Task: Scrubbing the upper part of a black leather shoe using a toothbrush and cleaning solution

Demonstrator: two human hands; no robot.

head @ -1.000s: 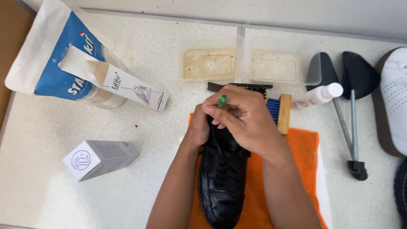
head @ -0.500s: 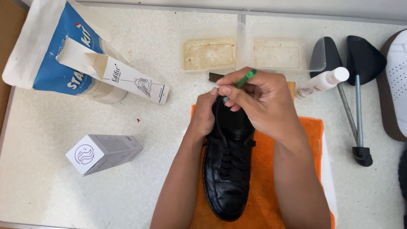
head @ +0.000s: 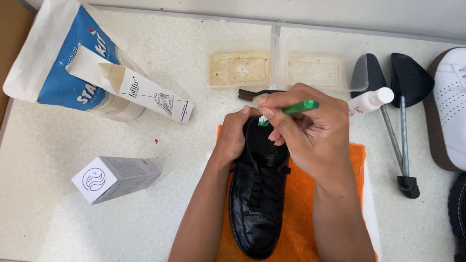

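A black lace-up shoe (head: 256, 194) lies on an orange cloth (head: 301, 213), toe toward me. My left hand (head: 234, 138) grips the shoe's heel collar from the left side. My right hand (head: 306, 133) holds a small green-handled brush (head: 296, 108), with its white bristle head pressed at the rim of the shoe's opening. The back of the shoe is partly hidden under both hands.
Two stained clear trays (head: 239, 68) stand at the back, with a dark brush (head: 252, 93) in front of them. A white bottle (head: 371, 101), two black shoe trees (head: 407, 111) and a white sneaker (head: 451, 106) sit at right. A blue-white bag (head: 58, 63) and two boxes (head: 114, 177) lie at left.
My right hand has turned the green brush from upright to nearly level, its handle now pointing right, and the bristles have come down onto the shoe's rim. The left hand keeps its grip.
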